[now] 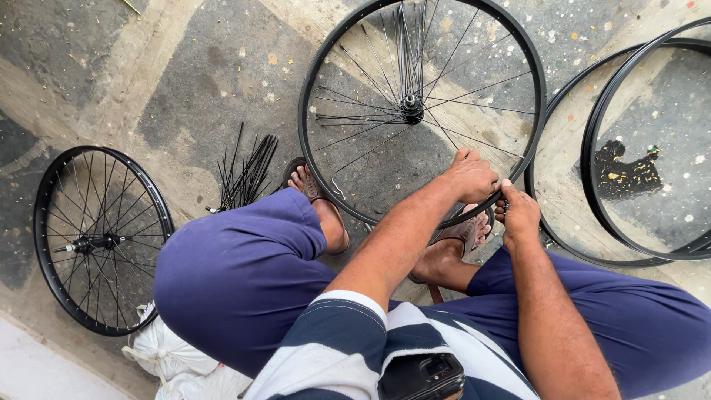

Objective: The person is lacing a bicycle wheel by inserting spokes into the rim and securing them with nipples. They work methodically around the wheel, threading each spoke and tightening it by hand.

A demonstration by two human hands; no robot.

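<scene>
A black bicycle wheel rim (317, 74) with loose spokes running to its hub (412, 108) stands on the concrete between my sandalled feet. My left hand (471, 176) grips the rim's near edge from inside. My right hand (520, 213) pinches the rim's outer edge just beside it, fingers closed on something small that I cannot make out. Both hands sit at the wheel's lower right.
A finished spoked wheel (96, 238) lies flat at the left. A bundle of loose black spokes (247, 175) lies by my left knee. Two bare black rims (629, 148) rest at the right. White bags (169, 351) sit near my left thigh.
</scene>
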